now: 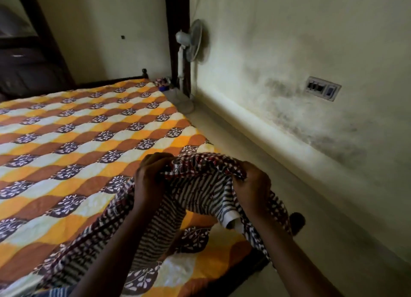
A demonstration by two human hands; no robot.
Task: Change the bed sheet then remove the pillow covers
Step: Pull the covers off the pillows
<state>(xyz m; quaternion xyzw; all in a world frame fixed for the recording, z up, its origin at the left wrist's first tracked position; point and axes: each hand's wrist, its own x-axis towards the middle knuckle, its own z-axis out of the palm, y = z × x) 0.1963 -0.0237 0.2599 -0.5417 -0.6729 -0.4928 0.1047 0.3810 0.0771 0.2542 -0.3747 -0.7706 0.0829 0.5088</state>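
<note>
And here a striped cloth (200,192) is held up over the near right corner of the bed (111,82), bunched between both hands. Its gathered top edge is gripped by the left hand (150,181), fingers curled tight into the folds. The same edge is pinched by the right hand (253,187), fingers curled and pressed together over the fabric. The cloth is seen sagging between the hands and trailing down onto the bed's near edge. The bed is covered by a bed sheet (89,129) in orange, brown and cream waves with dark leaf patches, laid flat. A dark bedpost knob (297,222) is glimpsed at the bed's near right corner, beside the right wrist. At the bed's far right corner a pedestal fan (189,45) is stood on the floor. On the wall right of the bed a switch panel (323,88) is mounted.
</note>
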